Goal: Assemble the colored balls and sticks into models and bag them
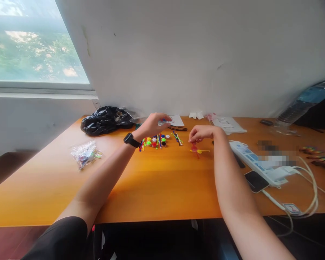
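My left hand (155, 122), with a black watch (131, 140) on its wrist, hovers behind a small pile of colored caps (154, 141) and thin colored strips (142, 143). Its fingers are stretched out and apart. My right hand (202, 133) is closed in a pinch, fingertips down, on a thin red piece (194, 148). A yellow piece (200, 151) with a thin stem shows just below those fingertips; whether it is joined to the red one I cannot tell. Between the hands, several green, blue and white strips (177, 138) lie crossed on the wooden table (162, 187).
On the left lie a clear bag of small parts (86, 156) and a black plastic bag (105, 120). To the right are a white power strip (256, 162) with cables, a phone (256, 181) and a large water bottle (304, 103). White packets (227, 124) rest by the wall.
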The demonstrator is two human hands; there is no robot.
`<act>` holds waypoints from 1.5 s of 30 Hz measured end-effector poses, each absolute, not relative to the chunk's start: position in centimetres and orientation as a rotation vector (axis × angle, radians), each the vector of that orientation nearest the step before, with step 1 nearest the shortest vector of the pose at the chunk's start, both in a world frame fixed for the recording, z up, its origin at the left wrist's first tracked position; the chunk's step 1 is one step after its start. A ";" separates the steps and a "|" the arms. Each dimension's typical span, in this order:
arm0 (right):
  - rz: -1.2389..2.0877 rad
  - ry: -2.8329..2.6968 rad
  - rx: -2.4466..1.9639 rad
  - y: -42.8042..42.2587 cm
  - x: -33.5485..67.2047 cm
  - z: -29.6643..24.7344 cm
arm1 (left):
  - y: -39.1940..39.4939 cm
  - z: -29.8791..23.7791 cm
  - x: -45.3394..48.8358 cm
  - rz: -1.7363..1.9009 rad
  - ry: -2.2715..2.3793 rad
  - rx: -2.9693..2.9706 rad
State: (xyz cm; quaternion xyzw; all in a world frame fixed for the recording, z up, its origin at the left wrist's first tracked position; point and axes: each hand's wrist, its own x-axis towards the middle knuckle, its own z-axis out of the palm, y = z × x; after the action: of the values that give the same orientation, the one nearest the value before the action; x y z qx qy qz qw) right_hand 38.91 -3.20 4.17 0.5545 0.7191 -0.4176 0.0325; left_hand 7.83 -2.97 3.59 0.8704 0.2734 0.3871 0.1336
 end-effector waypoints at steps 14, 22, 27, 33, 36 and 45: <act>-1.809 2.796 2.268 -4.4 29.2 7.0 | -5.5 3.9 9.5 1.301 0.716 2.408; -2.059 3.043 1.979 -3.8 29.0 6.2 | -4.4 3.4 9.6 1.366 0.722 2.271; -2.154 3.005 1.807 -4.3 28.5 6.0 | -3.4 3.6 8.8 1.395 0.747 1.971; -2.089 2.952 1.876 -4.4 28.5 5.7 | -2.9 2.9 8.7 1.355 0.632 1.945; -2.166 2.884 1.750 -4.1 28.9 5.2 | -2.8 2.3 9.0 1.335 0.600 1.994; -1.883 2.774 1.732 -3.5 29.9 3.3 | -2.1 -0.7 10.2 1.259 0.684 2.043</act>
State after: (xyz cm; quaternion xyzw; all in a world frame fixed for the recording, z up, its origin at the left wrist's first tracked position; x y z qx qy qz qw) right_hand 29.93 -3.52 3.31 0.4363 0.6987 -0.4742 -0.3109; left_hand 10.25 -2.09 -0.66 0.7763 0.2600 0.4786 0.3175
